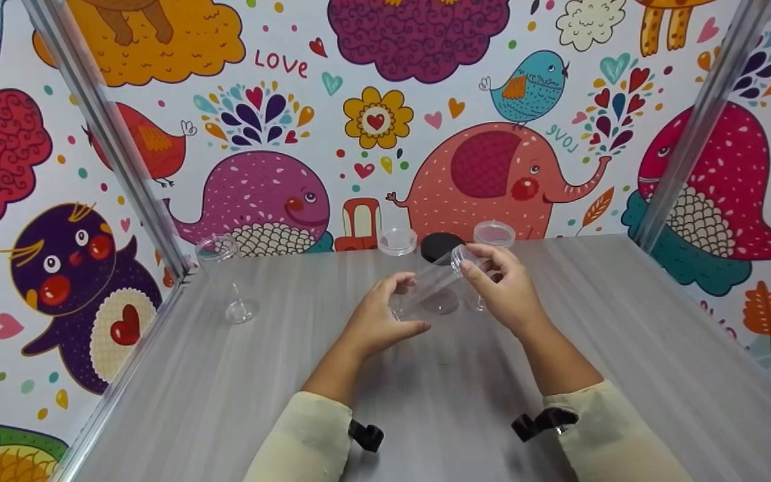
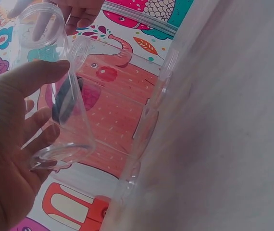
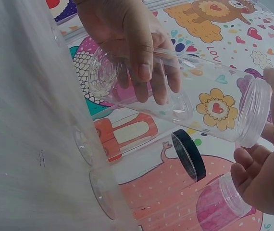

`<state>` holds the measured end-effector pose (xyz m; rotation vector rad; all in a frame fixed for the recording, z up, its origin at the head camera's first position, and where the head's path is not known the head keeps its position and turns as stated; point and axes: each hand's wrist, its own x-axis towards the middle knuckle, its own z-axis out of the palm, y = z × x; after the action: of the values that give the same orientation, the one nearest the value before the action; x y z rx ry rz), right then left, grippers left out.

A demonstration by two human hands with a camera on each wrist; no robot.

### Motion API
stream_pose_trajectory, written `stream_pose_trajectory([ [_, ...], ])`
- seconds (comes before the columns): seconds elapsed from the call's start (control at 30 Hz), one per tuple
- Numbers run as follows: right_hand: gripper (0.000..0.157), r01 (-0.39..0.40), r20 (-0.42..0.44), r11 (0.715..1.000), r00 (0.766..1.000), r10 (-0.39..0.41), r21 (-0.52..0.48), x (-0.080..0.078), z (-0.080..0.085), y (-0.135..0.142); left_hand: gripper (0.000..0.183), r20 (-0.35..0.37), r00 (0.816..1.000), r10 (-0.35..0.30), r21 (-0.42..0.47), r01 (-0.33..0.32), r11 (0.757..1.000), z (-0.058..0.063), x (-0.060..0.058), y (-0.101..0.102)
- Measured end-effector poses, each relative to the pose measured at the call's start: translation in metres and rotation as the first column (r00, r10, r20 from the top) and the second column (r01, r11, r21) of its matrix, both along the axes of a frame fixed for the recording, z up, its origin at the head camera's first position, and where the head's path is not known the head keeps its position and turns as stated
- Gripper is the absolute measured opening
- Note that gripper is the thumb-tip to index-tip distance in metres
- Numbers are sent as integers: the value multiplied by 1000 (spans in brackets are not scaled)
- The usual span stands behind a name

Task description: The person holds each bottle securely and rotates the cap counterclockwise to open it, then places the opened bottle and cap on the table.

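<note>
Both hands hold a clear plastic jar (image 1: 436,281) aslant above the table, its ringed neck end up and to the right. My left hand (image 1: 380,314) is round the base end; in the left wrist view its thumb (image 2: 50,77) lies along the side and the other fingers show behind the clear wall. At the upper end, my right hand (image 1: 504,284) grips the clear ringed rim (image 3: 255,113) between thumb and fingers. Just behind the held jar stands another clear jar with a black lid (image 1: 442,247), partly hidden by it.
More clear jars stand upright: one with a clear top (image 1: 397,241) left of the black lid, one (image 1: 494,234) behind the right hand, and a separate jar (image 1: 241,310) at far left. The grey table (image 1: 278,375) meets patterned walls (image 1: 372,53) with metal corner posts (image 1: 114,134).
</note>
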<state>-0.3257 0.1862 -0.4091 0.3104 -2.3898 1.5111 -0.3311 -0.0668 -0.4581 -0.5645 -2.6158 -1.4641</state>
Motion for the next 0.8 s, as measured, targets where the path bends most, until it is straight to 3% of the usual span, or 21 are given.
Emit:
stream_pose_trajectory([
  [0.4, 44, -159, -45, 979, 987, 154, -131, 2, -1, 0, 89, -3, 1000, -2, 10, 2, 1000, -1, -2, 1],
  [0.8, 51, -195, -96, 970, 979, 182, -148, 3, -3, -2, 88, 13, 1000, 15, -4, -15, 1000, -1, -1, 0],
])
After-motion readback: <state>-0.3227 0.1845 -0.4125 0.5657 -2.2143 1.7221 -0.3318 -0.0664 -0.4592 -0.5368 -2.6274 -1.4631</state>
